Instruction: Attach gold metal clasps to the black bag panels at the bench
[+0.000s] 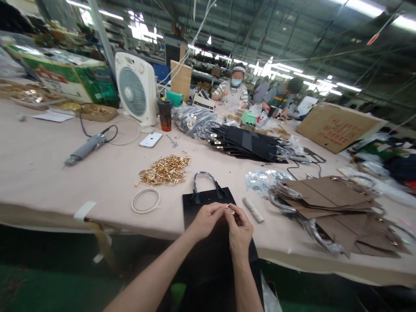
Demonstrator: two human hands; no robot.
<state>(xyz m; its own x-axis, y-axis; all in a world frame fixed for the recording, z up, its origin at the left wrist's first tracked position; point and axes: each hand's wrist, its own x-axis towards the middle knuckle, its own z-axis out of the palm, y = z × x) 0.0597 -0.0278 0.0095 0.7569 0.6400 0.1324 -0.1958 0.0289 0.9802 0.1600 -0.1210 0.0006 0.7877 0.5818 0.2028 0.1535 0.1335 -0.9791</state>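
The person's left hand (206, 221) and right hand (241, 229) pinch a small gold fitting (230, 209) between their fingers, over a black bag panel (212, 260). Its handle (208, 174) is on; the fitting seems not yet mounted. Beyond, loose gold fittings (167, 169) lie heaped on the counter (113, 182). Farther, stacked black panels (248, 143) show gold pieces (213, 136), apparently done.
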